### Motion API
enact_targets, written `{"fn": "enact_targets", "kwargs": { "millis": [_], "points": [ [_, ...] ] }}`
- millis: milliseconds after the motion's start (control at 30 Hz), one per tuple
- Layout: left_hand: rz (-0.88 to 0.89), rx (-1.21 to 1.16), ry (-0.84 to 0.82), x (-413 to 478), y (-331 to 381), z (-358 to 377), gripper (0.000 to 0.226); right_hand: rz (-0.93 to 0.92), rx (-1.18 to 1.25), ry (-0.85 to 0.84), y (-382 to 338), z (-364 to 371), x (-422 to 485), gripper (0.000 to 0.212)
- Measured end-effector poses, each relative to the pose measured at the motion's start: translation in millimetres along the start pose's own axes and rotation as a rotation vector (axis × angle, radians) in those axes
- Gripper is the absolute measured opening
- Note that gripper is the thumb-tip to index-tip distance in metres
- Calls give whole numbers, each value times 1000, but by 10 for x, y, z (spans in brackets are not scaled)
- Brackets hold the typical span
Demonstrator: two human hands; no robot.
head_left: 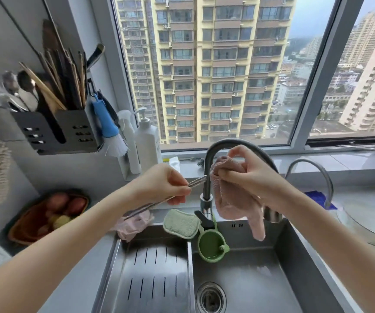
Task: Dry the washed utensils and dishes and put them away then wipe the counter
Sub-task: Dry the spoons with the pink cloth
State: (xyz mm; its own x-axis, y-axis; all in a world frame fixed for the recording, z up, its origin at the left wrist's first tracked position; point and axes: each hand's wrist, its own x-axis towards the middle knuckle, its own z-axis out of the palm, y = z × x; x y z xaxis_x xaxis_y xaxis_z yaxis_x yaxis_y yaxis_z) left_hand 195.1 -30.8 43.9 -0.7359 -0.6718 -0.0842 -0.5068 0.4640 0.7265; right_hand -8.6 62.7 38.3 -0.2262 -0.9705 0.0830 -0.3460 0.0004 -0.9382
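Over the sink (pixel 249 279), I dry a pair of metal chopsticks (pixel 145 208) with a pink cloth (pixel 231 199).

My left hand (pixel 166 184) pinches the chopsticks near their upper part with thumb and curled fingers, and this grip is light. If the metal is wet, I think they can slip and fall into the basin below. Their tips point to the right, just beside the faucet (pixel 207 188) neck, so a fast push could knock them against it. My right hand (pixel 249 175) is closed around the bunched cloth, near the tips. I cannot tell if the cloth touches them. The cloth's loose end hangs over the basin. The utensil holder (pixel 69 129) on the wall, where I suppose they go, is well apart, up on my left.
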Motion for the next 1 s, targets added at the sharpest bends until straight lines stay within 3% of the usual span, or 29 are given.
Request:
{"fn": "enact_targets", "kwargs": {
  "millis": [67, 167, 267, 333, 400, 433, 467, 533, 600, 733, 867, 1000],
  "points": [
    [58, 194, 49, -29, 24, -58, 22, -63, -85, -90, -115, 269, 51, 32],
    [92, 303, 95, -88, 28, -159, 30, -134, -181, -138, -208, 572, 126, 31],
    [101, 428, 154, -182, -17, -251, 14, -157, -115, -81, -242, 723, 183, 29],
    [104, 525, 470, -273, -105, -326, 25, -119, 52, -11, -280, 784, 236, 28],
    [194, 554, 1048, -382, -241, -408, 20, -35, 278, 71, -326, 812, 316, 25],
    [178, 502, 1248, -445, -286, -409, 12, 6, 351, 117, -349, 812, 363, 24],
    [110, 360, 1300, -484, -340, -386, 10, 40, 406, 140, -367, 817, 408, 23],
    [-74, -189, 1060, -442, -391, -339, 13, 85, 512, 122, -406, 880, 462, 21],
    [-92, -653, 820, -322, -413, -330, 22, 104, 577, 71, -445, 1005, 479, 21],
    [-19, -1099, 906, -90, -409, -430, 7, 87, 617, -19, -470, 1252, 542, 23],
    [-24, -1194, 1008, -52, -422, -706, 8, 65, 522, -72, -496, 1331, 694, 23],
    [42, -940, 1207, -167, -479, -1429, 6, 39, 303, 25, -558, 1249, 948, 23]
  ]
}}
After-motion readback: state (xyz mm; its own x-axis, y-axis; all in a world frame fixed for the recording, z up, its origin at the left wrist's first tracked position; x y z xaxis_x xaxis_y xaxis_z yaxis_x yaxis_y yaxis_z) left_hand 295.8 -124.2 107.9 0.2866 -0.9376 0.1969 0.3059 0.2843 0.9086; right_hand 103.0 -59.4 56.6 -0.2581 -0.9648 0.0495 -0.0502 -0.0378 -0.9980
